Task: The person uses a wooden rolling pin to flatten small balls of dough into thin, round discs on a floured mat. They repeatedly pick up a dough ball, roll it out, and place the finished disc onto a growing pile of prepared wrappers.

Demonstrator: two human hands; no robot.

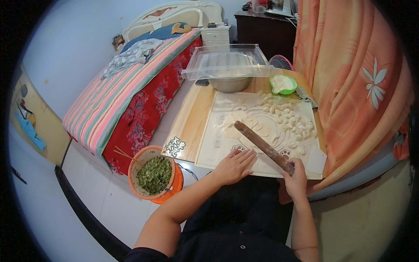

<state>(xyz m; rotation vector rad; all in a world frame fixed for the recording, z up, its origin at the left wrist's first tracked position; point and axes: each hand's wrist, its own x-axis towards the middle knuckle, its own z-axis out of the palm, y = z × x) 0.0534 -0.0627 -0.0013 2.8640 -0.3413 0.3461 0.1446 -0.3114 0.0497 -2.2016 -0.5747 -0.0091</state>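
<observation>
My right hand point(295, 178) is wrapped round the near end of a dark wooden rolling pin point(264, 147). The pin slants up and to the left over a pale kneading mat point(210, 146). My left hand point(236, 167) lies flat near the mat's front edge, fingers stretched out and pressed side by side; whether dough is under it is hidden. Thin dough wrappers point(235, 123) overlap on the mat beyond the pin's far end. To their right are several small dough pieces point(297, 125), and a few flattened ones point(300, 150) sit nearer to my right hand.
A clear plastic lid point(227, 70) rests over a metal basin point(231, 84) at the table's far end. Beside it stands a green bowl of flour point(283, 84). At lower left is an orange tub of chopped green filling point(154, 175) with chopsticks. An orange curtain point(345, 65) hangs close on the right.
</observation>
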